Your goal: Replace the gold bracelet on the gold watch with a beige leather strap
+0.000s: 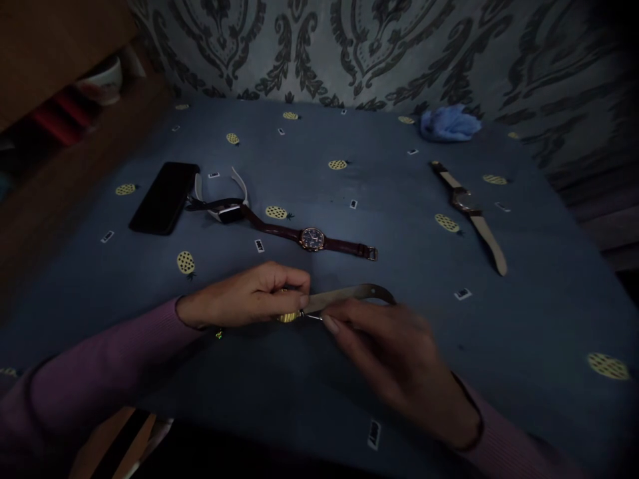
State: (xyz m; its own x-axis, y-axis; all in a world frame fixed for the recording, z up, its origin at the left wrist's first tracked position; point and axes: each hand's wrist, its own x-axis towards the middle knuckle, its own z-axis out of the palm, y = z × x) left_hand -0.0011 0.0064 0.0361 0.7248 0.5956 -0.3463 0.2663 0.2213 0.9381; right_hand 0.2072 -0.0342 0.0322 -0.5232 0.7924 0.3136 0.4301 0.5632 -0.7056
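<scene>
My left hand point(259, 296) is closed over a wristwatch, pinching it between thumb and fingers. A gold-coloured part point(288, 317) shows under the thumb. The watch's strap point(334, 297) reaches out to the right, pale along its length with a dark curved end. My right hand point(389, 359) is in a pinch just below the strap. From its fingertips a thin shiny metal tool point(313, 317) points left at the watch; its exact kind is hidden by the fingers. Beyond the hands, a watch with a dark red strap point(312, 239) lies dial up.
Left on the patterned tablecloth point(299, 143) lie a black phone point(164, 198) and a white-strapped smartwatch point(230, 213). Another watch point(466, 203) lies face down at right. A crumpled blue cloth point(450, 124) sits by the wall, and a wooden shelf point(124, 106) borders the left side.
</scene>
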